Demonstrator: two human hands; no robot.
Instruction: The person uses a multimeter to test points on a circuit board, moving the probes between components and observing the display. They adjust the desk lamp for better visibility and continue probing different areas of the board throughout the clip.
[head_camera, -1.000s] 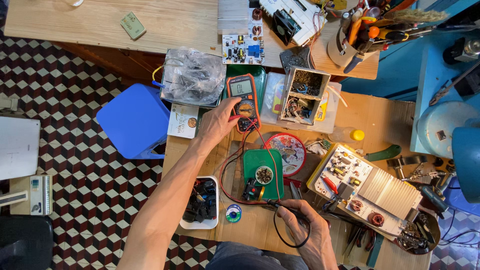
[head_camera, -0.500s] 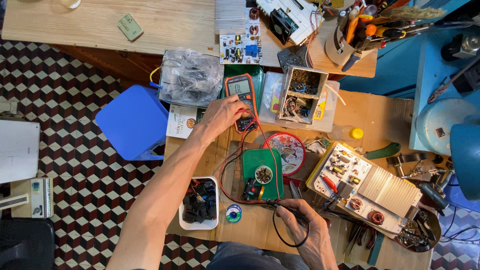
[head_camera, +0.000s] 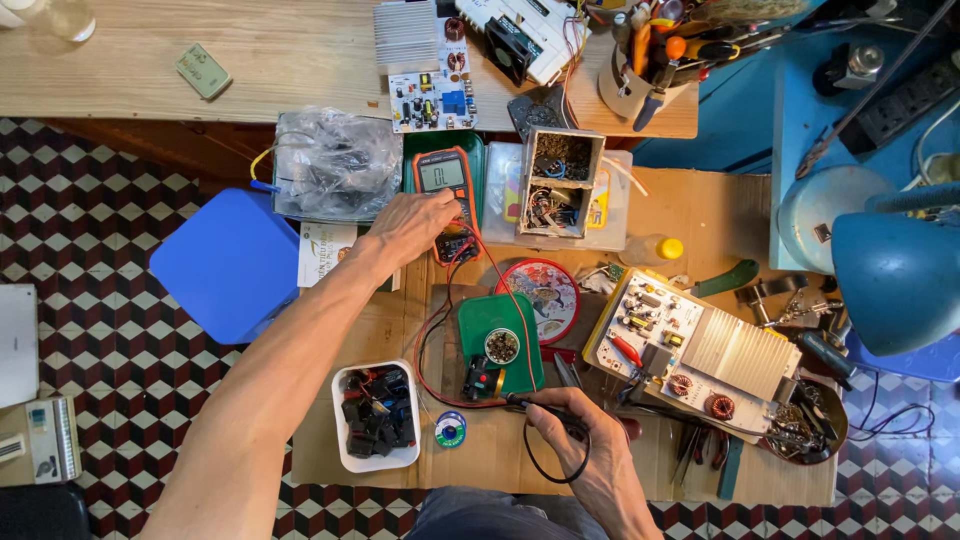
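Your left hand (head_camera: 408, 228) rests on multimeter (head_camera: 447, 196) at bench top, fingers curled over dial, not lifting. Right hand (head_camera: 585, 450) pinches black probes (head_camera: 535, 405) near green tray (head_camera: 498, 340). Meter light, rigid; leads floppy, snag-prone; grip probes by insulated shafts.

We see a grey screen (head_camera: 441, 174) on the orange meter (head_camera: 446, 200) near the cardboard mat's (head_camera: 700, 215) far edge. Left of it sits a clear plastic bag (head_camera: 335, 165), with a white printed card (head_camera: 325, 252) at the mat's left edge. A small green packet (head_camera: 203, 72) lies on the wooden bench (head_camera: 150, 50) beyond.
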